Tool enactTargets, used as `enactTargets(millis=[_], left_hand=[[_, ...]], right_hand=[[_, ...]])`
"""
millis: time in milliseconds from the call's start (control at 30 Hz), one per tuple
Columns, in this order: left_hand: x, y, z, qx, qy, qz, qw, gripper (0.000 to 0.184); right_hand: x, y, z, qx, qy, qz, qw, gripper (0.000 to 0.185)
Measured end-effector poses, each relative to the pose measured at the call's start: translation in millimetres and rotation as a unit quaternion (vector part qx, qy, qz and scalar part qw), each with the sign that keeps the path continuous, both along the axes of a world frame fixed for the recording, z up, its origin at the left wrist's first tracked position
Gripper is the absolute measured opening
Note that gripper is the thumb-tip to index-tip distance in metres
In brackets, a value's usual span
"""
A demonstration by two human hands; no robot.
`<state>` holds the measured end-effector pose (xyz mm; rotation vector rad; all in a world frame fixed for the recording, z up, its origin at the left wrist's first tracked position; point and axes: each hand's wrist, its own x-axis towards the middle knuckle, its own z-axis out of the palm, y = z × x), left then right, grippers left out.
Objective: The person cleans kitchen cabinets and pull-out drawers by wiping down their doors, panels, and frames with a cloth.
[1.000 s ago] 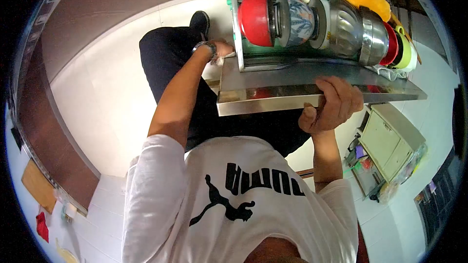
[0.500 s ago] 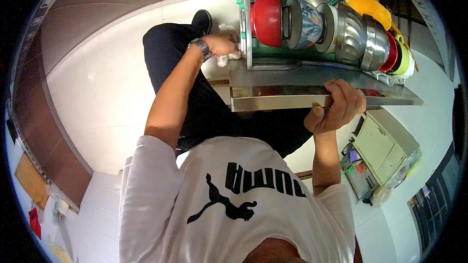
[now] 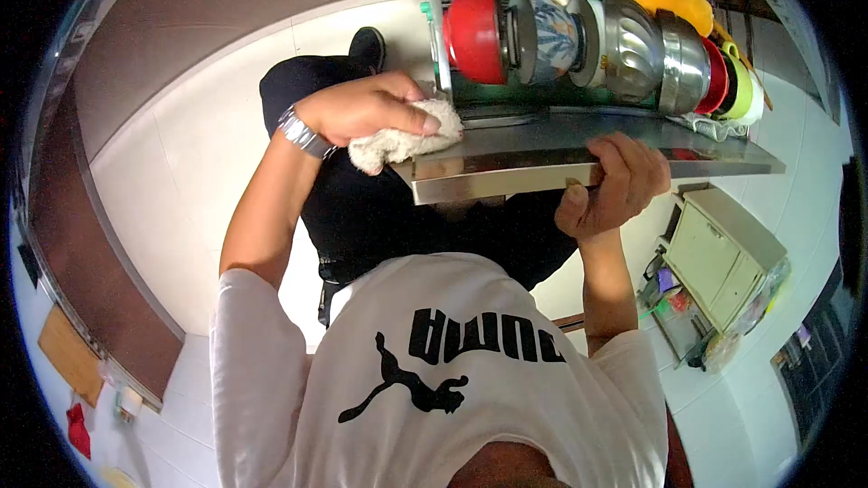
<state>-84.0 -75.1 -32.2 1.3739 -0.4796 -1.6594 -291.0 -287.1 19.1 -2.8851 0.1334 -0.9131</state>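
Note:
My left hand (image 3: 366,110), with a watch on the wrist, is closed on a crumpled white cloth (image 3: 398,145). The cloth rests against the left end of the pulled-out metal drawer front (image 3: 488,183). Toward the right end of that front, my right hand (image 3: 619,183) curls its fingers over the top edge, thumb on the near face. Behind the front, the drawer holds a red bowl (image 3: 475,36), a patterned bowl (image 3: 546,36), a fluted metal bowl (image 3: 631,47) and several other dishes.
At the right stands a pale cabinet (image 3: 719,262) with assorted items beside it. Dark cabinet fronts (image 3: 226,18) run along the upper left. My bent leg (image 3: 298,81) and shoe (image 3: 368,47) are close to the drawer's left side.
My left hand has come back from the drawer's outer left side with the cloth, up to the front's left corner. My right hand keeps its hold; the drawer has shifted slightly left in view.

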Motion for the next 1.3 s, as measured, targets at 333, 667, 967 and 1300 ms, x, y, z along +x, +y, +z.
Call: enactTargets(millis=[333,667,967,1300], left_hand=[[-9,-35,30,-0.045,-0.367,-0.203,0.907,0.022],[-33,-61,46,0.007,-0.541,-0.203,0.816,0.028],[-5,-12,55,0.069,-0.581,-0.238,0.776,0.024],[-24,-19,135,-0.108,-0.285,0.144,0.942,0.034]], right_hand=[[-5,-1,0,0.028,0.006,0.006,1.0,0.04],[-4,1,6,0.071,0.009,0.004,0.997,0.035],[-17,-12,23,0.141,0.042,0.081,0.986,0.023],[-16,-29,66,0.313,0.002,0.123,0.942,0.039]])
